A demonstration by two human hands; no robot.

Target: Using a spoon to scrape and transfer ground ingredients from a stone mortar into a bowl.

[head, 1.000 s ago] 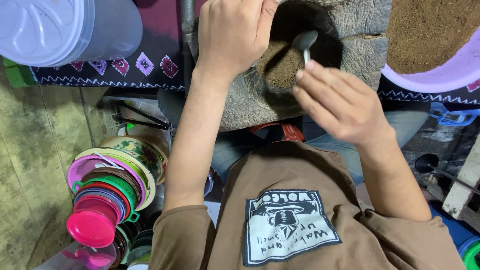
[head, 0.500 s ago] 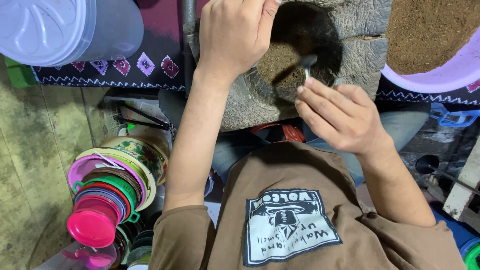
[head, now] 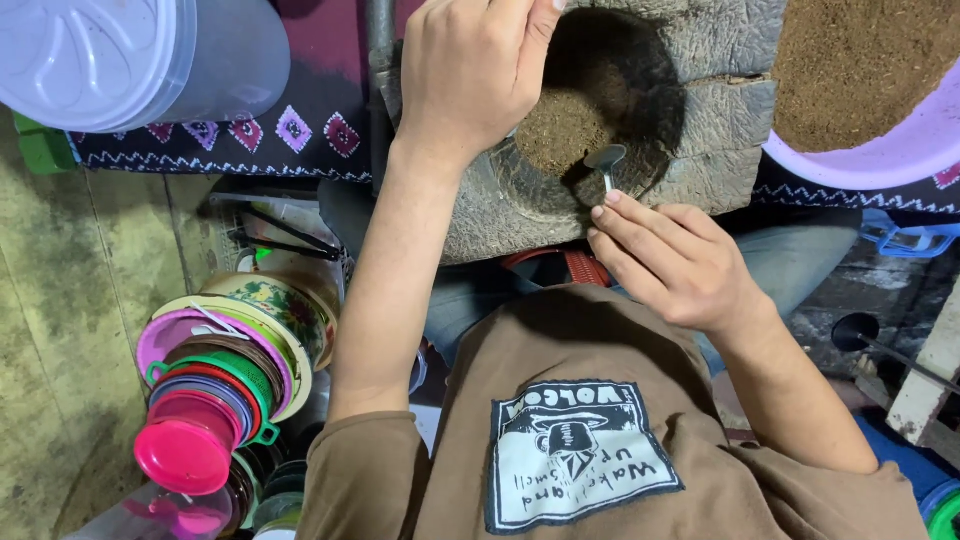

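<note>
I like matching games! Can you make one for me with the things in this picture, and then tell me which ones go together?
Things:
1. spoon
2. stone mortar
3. purple basin
4. stack of plastic bowls

Where or how:
a. at the top right, full of brown powder
b. down on the floor at the left
c. pinched in the right hand, bowl end down in the hollow
d. steadied at its rim by the left hand

Pairs: 1-c, 2-d, 3-a, 4-b
</note>
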